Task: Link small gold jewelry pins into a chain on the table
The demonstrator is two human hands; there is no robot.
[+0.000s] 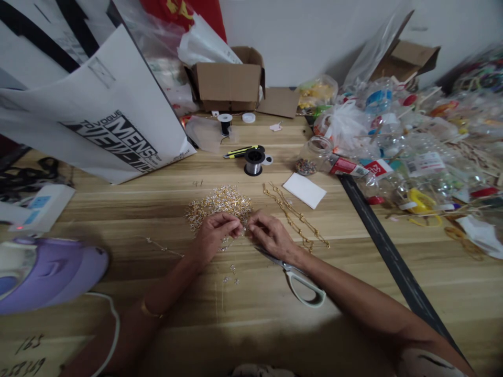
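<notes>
My left hand [220, 233] and my right hand [271, 235] meet, fingertips pinched close together, over the near edge of a pile of small gold and clear beads [220, 201]. Whatever sits between the fingers is too small to make out. Under my right wrist lie scissors [304, 288] with pale handles. A gold beaded chain [291, 214] rests beyond my right hand. Several clear bead pieces [231, 277] are on the wood nearer to me. A thin beaded strand [161, 246] runs out beside my left forearm.
Behind the beads stand a wire spool [254, 161], a yellow-black cutter [238, 152] and a jar of coloured beads [312, 157]. A white pad [304, 190] lies right of them. Plastic bottles [424, 152] crowd the right; a paper bag [98, 115] and a purple appliance [55, 272] flank the left.
</notes>
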